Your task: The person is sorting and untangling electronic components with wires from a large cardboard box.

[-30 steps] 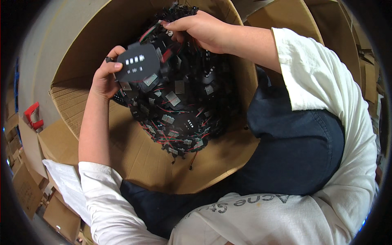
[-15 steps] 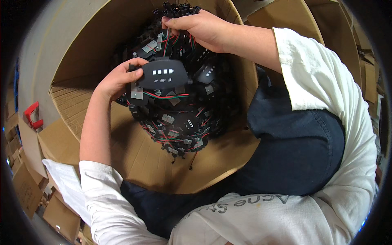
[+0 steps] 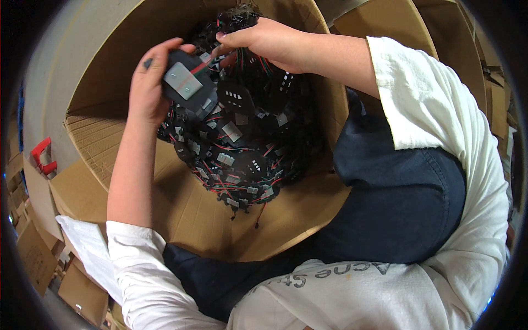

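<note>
My left hand (image 3: 149, 82) is closed on a flat black control module (image 3: 202, 98), its side with a silver plate facing up. Red wires lead from the plate toward my right hand (image 3: 272, 45). That hand is closed around a bundle of thin wires, with a cluster of black connectors (image 3: 242, 19) sticking out above its fingers. Just below it, a second black module (image 3: 235, 96) with a row of white squares faces up at a tilt. Beneath both hands is a big heap of similar wired modules (image 3: 242, 162).
The heap lies inside a large open cardboard box (image 3: 209, 225), between my legs (image 3: 396, 203). Other cardboard boxes (image 3: 379, 27) stand at the right. On the left are a red tool-like handle (image 3: 44, 155) and a white plastic sheet (image 3: 91, 245).
My left hand has moved up and left. A module with a silver plate shows in it, where one with white squares faced up before. The right hand dipped slightly, still holding the bundle.
</note>
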Motion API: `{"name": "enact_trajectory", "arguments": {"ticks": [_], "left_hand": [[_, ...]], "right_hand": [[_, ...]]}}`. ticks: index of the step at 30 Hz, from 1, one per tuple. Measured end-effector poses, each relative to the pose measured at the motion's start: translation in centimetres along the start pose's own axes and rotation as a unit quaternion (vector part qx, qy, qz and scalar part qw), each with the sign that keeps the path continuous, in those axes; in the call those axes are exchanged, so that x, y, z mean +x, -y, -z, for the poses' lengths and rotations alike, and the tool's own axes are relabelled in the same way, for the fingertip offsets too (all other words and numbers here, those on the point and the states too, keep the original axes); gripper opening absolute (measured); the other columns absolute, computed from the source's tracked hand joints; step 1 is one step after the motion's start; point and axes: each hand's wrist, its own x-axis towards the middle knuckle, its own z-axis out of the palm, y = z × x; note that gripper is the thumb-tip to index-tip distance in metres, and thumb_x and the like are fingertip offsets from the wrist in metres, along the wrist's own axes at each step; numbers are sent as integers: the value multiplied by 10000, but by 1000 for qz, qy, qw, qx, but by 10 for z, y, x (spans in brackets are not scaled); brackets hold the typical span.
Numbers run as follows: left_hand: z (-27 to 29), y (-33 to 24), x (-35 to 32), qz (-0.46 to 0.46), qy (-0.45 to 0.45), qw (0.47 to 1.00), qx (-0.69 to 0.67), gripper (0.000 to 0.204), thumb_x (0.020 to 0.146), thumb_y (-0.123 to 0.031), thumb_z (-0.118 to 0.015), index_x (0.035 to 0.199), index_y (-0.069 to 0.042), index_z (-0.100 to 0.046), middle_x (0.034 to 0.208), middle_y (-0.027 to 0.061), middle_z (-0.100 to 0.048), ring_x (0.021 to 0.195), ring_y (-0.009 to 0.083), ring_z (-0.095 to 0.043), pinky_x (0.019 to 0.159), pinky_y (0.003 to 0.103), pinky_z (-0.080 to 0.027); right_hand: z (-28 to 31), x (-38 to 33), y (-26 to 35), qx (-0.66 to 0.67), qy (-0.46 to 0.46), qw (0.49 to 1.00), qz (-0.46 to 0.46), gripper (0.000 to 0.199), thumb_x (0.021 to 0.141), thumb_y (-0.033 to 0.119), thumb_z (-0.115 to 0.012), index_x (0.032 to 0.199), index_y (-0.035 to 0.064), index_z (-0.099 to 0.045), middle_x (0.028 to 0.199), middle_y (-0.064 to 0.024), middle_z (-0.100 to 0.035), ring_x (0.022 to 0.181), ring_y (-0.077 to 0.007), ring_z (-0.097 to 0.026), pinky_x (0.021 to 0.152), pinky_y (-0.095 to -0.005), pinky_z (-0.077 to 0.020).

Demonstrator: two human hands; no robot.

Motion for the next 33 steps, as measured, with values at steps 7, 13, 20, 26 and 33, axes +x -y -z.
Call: {"name": "enact_trajectory", "arguments": {"ticks": [7,13,20,26,33], "left_hand": [[-2,34,-13,154,71,985,22,425,1032,-345,-629,1355,-70,-605,1192,82,-697,1048,169,-672,915,343,-566],[11,70,-1,-135,116,714,677,819,794,-389,-845,1485,-162,-469,1464,131,-516,1363,332,-473,1123,470,-413],[27,125,29,-158,-32,496,853,637,871,-226,-705,1462,-195,-468,1451,113,-529,1233,319,-571,1019,478,-488],[34,36,24,-88,14,673,735,401,915,-184,-638,1309,-117,-604,1176,147,-702,1076,356,-676,907,468,-547],[50,-56,-60,70,-126,977,157,341,1042,-256,-596,1323,-63,-584,1242,74,-683,1085,172,-669,944,338,-531]], "right_hand": [[16,3,12,31,-24,998,44,296,991,255,-664,1205,50,-662,1067,-124,-716,945,-182,-653,905,-335,-501],[9,-11,16,-58,-110,991,52,223,950,162,-671,1145,66,-621,953,-93,-679,853,-192,-589,782,-340,-486],[-1,11,-16,-174,-137,955,199,210,940,113,-687,1126,35,-631,930,-79,-658,919,-214,-627,845,-331,-505],[9,3,-7,-207,-40,977,-35,208,890,99,-666,1044,-28,-725,1000,-99,-741,600,-132,-529,679,-303,-466],[3,-3,0,-227,68,967,-94,228,951,243,-685,1077,68,-757,1018,-30,-754,709,-124,-644,738,-309,-486]]}}
